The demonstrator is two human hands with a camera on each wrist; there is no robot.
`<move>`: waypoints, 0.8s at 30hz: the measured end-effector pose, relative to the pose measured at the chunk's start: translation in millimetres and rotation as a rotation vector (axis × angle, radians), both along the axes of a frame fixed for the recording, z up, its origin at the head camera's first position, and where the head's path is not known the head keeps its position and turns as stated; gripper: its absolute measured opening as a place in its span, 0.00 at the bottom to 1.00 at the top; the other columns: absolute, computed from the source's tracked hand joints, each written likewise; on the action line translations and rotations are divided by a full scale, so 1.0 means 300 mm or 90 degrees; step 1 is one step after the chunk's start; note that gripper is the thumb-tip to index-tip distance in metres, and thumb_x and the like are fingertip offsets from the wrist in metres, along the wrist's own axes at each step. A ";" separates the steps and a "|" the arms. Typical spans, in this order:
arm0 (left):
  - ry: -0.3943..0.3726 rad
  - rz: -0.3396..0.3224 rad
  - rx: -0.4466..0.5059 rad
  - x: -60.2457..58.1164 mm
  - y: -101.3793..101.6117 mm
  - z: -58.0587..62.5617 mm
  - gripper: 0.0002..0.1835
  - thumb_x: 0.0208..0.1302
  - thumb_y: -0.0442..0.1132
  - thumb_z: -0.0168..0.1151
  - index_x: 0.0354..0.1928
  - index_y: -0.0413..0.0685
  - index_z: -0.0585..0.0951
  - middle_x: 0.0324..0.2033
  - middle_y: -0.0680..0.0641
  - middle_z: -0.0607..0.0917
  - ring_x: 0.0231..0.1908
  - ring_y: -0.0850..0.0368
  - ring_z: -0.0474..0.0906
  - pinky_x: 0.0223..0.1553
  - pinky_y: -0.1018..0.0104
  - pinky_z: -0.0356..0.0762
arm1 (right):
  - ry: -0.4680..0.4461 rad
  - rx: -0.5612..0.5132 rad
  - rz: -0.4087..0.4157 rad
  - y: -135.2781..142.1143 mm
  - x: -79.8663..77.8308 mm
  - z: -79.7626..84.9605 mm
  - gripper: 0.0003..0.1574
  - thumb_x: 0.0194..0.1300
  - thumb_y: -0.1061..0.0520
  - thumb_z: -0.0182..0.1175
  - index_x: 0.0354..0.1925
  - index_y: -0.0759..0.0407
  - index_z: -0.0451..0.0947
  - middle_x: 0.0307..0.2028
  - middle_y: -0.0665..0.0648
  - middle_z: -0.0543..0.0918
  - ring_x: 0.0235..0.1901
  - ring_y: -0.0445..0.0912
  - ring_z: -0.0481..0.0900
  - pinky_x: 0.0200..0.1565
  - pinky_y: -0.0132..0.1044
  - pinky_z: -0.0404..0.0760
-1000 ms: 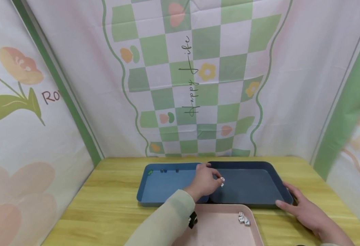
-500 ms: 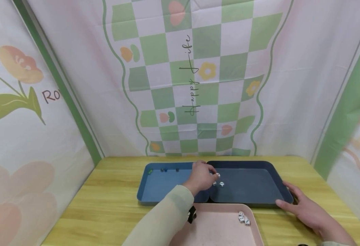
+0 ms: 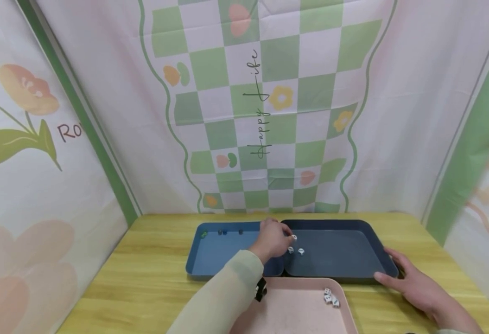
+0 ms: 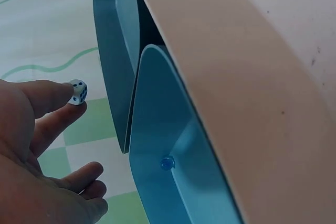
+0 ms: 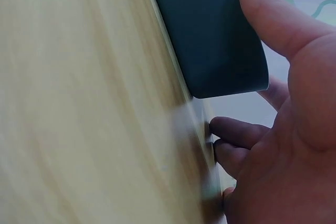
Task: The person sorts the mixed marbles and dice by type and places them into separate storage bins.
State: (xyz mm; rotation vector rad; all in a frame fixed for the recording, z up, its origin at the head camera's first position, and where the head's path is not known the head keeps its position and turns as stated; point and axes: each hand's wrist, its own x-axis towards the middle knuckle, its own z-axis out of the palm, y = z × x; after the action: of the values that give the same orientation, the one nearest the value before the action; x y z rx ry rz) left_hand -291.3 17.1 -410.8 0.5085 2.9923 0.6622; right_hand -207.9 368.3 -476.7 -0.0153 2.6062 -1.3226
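Observation:
My left hand [image 3: 271, 239] reaches over the seam between the two back trays and pinches a white die [image 4: 79, 92] between thumb and a finger. In the left wrist view its dark pips show, and the other fingers are loosely curled beneath. Two more white dice [image 3: 296, 251] lie below the hand, at the left end of the dark navy tray [image 3: 336, 253]. My right hand [image 3: 421, 288] holds that tray's front right corner, thumb at the front and fingers along the outer side. In the right wrist view the thumb touches the tray wall [image 5: 215, 40].
A blue tray [image 3: 227, 255] adjoins on the left, with small dark beads [image 3: 222, 232] and a green piece [image 3: 204, 234] along its back. A pink tray [image 3: 294, 308] sits in front, with white dice [image 3: 328, 297] at its right. A curtain [image 3: 277, 139] hangs behind the wooden table [image 3: 136, 278].
My left hand has moved slightly left and back, still pinching a die. Two dice now show lying in the navy tray beneath it. My right hand stays at the tray corner.

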 end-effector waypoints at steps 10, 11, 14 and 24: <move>-0.031 0.035 0.033 -0.006 0.011 -0.007 0.20 0.70 0.51 0.62 0.63 0.66 0.80 0.49 0.57 0.85 0.72 0.54 0.54 0.68 0.55 0.59 | -0.007 0.005 0.004 -0.001 -0.002 -0.002 0.62 0.72 0.41 0.59 0.78 0.64 0.29 0.68 0.87 0.36 0.65 0.82 0.37 0.57 0.76 0.50; -0.037 0.039 0.036 -0.004 0.010 -0.006 0.20 0.70 0.52 0.62 0.63 0.66 0.80 0.55 0.56 0.82 0.72 0.54 0.53 0.67 0.55 0.60 | -0.013 0.006 0.003 0.000 -0.004 0.001 0.63 0.72 0.40 0.59 0.78 0.64 0.28 0.69 0.87 0.36 0.65 0.82 0.37 0.57 0.76 0.50; -0.046 0.042 0.049 0.002 0.004 0.002 0.20 0.70 0.52 0.63 0.63 0.67 0.80 0.66 0.52 0.72 0.72 0.52 0.53 0.65 0.54 0.64 | -0.029 0.010 0.003 -0.002 -0.007 0.012 0.64 0.71 0.38 0.59 0.78 0.63 0.27 0.69 0.86 0.35 0.65 0.82 0.36 0.57 0.76 0.49; -0.005 -0.060 0.028 0.138 -0.052 0.040 0.22 0.67 0.56 0.64 0.63 0.71 0.79 0.72 0.51 0.61 0.72 0.52 0.54 0.58 0.55 0.73 | -0.037 0.016 0.003 -0.001 -0.012 0.012 0.65 0.70 0.38 0.59 0.78 0.64 0.26 0.69 0.86 0.34 0.66 0.82 0.35 0.57 0.77 0.48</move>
State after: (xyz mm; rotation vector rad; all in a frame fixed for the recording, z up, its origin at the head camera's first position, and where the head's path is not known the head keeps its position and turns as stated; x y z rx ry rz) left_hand -249.7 1.4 -398.9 0.6439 2.9306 0.7226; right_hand -211.6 368.1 -473.2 0.0214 2.5723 -1.2696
